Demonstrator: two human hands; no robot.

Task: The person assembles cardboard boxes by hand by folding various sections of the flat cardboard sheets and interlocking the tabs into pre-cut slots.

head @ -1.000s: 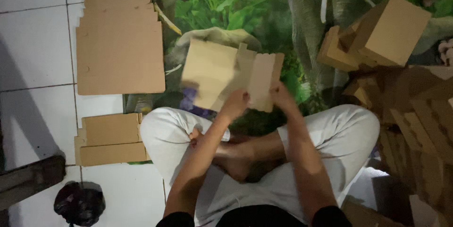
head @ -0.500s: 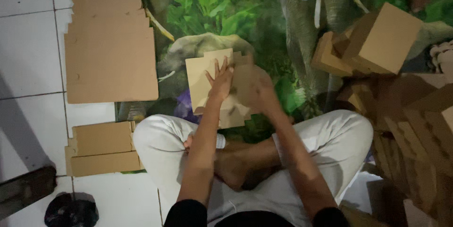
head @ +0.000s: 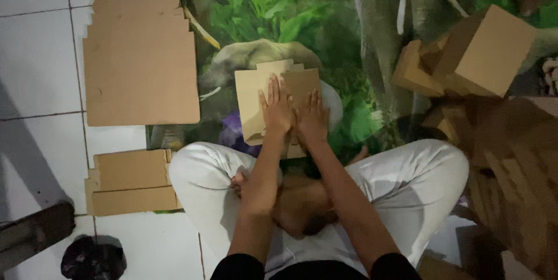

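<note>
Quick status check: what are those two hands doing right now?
Left hand, right hand: flat, side by side on cardboard piece. Piece lies on printed mat. Nothing between.

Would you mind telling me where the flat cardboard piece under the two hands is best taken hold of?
Probably by its left edge, coming from the left. The flat cardboard piece lies on the printed mat, with the left hand and right hand pressing flat on its middle, so only that bare edge strip is free for fingers to slip under.
</note>
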